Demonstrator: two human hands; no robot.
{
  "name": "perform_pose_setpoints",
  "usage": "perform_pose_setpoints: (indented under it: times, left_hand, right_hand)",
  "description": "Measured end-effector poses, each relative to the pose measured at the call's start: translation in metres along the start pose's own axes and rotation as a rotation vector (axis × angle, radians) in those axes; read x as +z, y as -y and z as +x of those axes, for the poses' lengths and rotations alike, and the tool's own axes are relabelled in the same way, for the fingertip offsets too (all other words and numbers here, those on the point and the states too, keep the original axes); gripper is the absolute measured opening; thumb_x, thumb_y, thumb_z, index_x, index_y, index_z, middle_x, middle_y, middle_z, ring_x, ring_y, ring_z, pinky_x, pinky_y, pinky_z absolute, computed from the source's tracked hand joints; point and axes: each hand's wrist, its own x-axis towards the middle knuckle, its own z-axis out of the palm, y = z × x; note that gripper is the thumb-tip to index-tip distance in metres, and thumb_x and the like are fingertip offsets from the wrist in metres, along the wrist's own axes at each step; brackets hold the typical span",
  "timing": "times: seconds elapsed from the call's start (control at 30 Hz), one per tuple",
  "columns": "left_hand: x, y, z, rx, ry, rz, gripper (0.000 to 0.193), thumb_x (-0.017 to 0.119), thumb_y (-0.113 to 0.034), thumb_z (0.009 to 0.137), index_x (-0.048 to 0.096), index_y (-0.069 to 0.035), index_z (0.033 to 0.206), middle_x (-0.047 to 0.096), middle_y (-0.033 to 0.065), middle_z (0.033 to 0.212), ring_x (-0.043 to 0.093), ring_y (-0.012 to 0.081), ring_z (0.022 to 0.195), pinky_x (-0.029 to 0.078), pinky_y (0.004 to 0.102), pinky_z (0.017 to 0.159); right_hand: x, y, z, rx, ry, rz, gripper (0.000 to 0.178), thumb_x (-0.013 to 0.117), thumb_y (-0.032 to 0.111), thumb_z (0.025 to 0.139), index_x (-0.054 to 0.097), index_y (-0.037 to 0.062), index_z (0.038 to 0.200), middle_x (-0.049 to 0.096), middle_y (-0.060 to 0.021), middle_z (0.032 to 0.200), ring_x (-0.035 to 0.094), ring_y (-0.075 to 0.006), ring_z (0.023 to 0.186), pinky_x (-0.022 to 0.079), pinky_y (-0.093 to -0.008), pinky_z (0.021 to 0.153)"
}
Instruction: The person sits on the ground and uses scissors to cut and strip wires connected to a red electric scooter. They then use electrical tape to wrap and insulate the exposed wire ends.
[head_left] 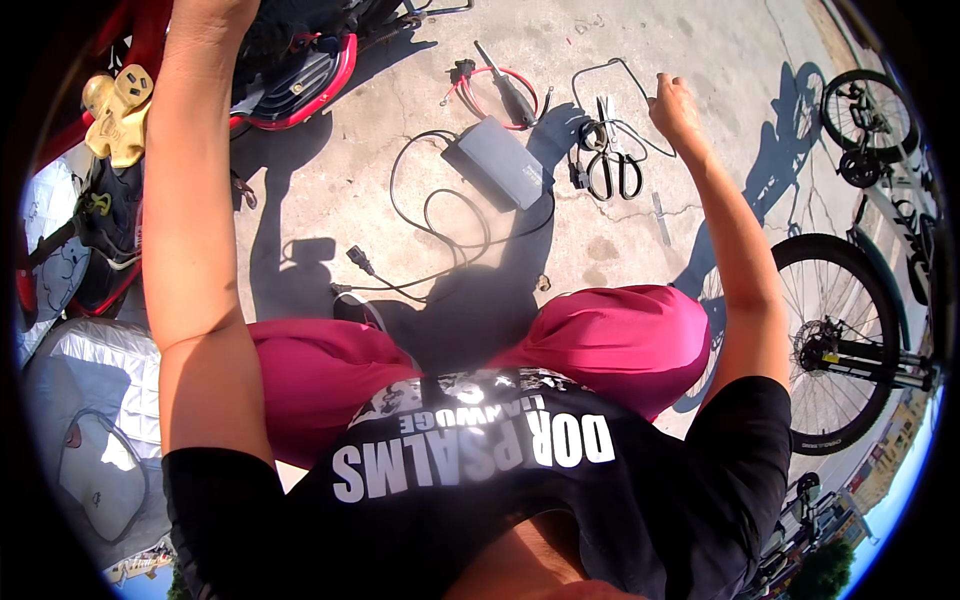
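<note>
Forearm of the person's left side, bare, (190,210) rises almost straight to the upper edge; the left hand is out of view, so I cannot tell how its fingers stand. The right arm (745,270) bends at the elbow and reaches forward, its right hand (677,108) over pale, cracked concrete (450,35), fingers bent inward; I cannot tell whether they close on anything. Just left of it lie black-handled scissors with metal blades (612,158), alongside a thin black cord loop (600,66).

At far left, a pale yellow multi-socket block (120,130) sits beside the forearm, which partly hides a red-and-black vehicle (300,85). A black cable with a plug (360,259) snakes between the magenta trouser legs (620,330) and a dark grey rectangular box (498,162). Beyond the box, a dark-handled screwdriver (514,102) lies by a coiled red cable (530,84). At right stands a spoked bicycle wheel with a black tyre (822,345).

Big white capitals, upside down, cross the black T-shirt (600,520); small pale printing marks the box, and pale lettering the tyre.
</note>
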Motion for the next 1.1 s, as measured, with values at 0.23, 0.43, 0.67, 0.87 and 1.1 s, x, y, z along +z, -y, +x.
perform_pose_setpoints:
  times: [0.23, 0.43, 0.67, 0.87, 1.1]
  left_hand:
    - [-0.009, -0.017, -0.011, -0.046, -0.014, -0.06, 0.009, 0.062, -0.01, 0.088, 0.064, -0.004, 0.094, 0.063, 0.0015, 0.088, 0.056, 0.0096, 0.082, 0.044, 0.0238, 0.074]
    - [0.009, -0.005, -0.007, 0.01, -0.182, -0.063, 0.026, 0.062, -0.009, 0.092, 0.063, 0.0, 0.116, 0.065, 0.0063, 0.098, 0.056, 0.011, 0.079, 0.047, 0.0247, 0.081]
    - [0.077, 0.035, -0.086, 0.18, 0.524, 0.337, 0.022, 0.06, 0.002, 0.083, 0.063, -0.001, 0.104, 0.062, 0.0114, 0.096, 0.061, 0.0222, 0.085, 0.048, 0.0309, 0.074]
    - [0.131, 0.217, -0.179, -0.453, 0.823, 0.286, 0.029, 0.059, 0.002, 0.079, 0.064, -0.003, 0.107, 0.062, 0.0123, 0.102, 0.06, 0.03, 0.095, 0.048, 0.0359, 0.085]
    - [0.185, 0.26, -0.187, 0.026, 0.825, 0.643, 0.022, 0.064, -0.001, 0.073, 0.065, -0.006, 0.095, 0.059, 0.0114, 0.105, 0.055, 0.0294, 0.106, 0.041, 0.04, 0.094]
  right_hand:
    - [0.074, 0.106, 0.028, -0.422, 0.346, 0.372, 0.024, 0.06, 0.014, 0.081, 0.065, 0.0026, 0.101, 0.063, -0.024, 0.099, 0.06, -0.0391, 0.099, 0.049, -0.0431, 0.086]
    - [0.117, 0.153, 0.044, 0.018, 0.396, 0.36, 0.031, 0.054, 0.027, 0.088, 0.065, 0.0, 0.1, 0.064, -0.0234, 0.104, 0.063, -0.0407, 0.095, 0.05, -0.0478, 0.083]
    - [0.122, 0.1, -0.002, -0.059, 0.054, 0.627, 0.027, 0.059, 0.024, 0.088, 0.059, -0.0031, 0.088, 0.063, -0.0245, 0.089, 0.061, -0.0413, 0.087, 0.048, -0.0465, 0.077]
    - [0.117, 0.01, -0.083, 0.26, -0.098, 0.484, 0.013, 0.056, 0.01, 0.087, 0.056, -0.0011, 0.093, 0.059, -0.023, 0.092, 0.058, -0.0428, 0.089, 0.047, -0.0498, 0.075]
    - [0.124, -0.038, -0.118, 0.064, 0.128, 0.302, 0.015, 0.058, 0.004, 0.078, 0.059, -0.0006, 0.092, 0.06, -0.0211, 0.091, 0.059, -0.0395, 0.086, 0.048, -0.047, 0.075]
